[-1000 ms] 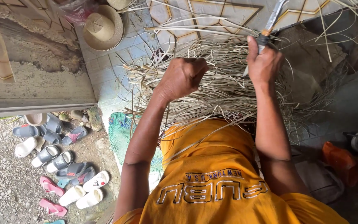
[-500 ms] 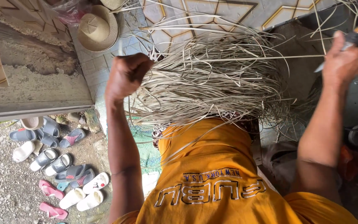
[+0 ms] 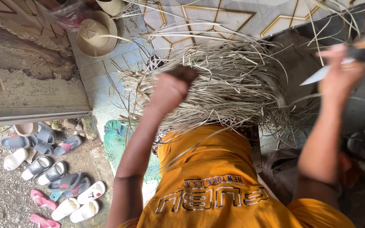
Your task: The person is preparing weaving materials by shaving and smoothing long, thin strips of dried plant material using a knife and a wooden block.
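A big bundle of dry, pale straw strips (image 3: pixel 229 88) lies across my lap, above my orange shirt (image 3: pixel 216 185). My left hand (image 3: pixel 172 88) is a closed fist gripping a bunch of the strips at the bundle's left side. Off to the right and clear of the bundle, my right hand (image 3: pixel 339 71) is raised and blurred. It holds a knife (image 3: pixel 317 76) with a dark handle, the pale blade pointing left toward the straw. Loose strips stick out in every direction.
A woven straw hat (image 3: pixel 96 33) lies on the patterned tile floor (image 3: pixel 199 17) at the upper left. Several sandals and slippers (image 3: pixel 51 173) are scattered on the gravel at the lower left. A green mat (image 3: pixel 115 141) lies beside my left arm.
My right hand has swung out to the right with the knife, away from the straw. My left fist went left, then came back toward the bundle's middle.
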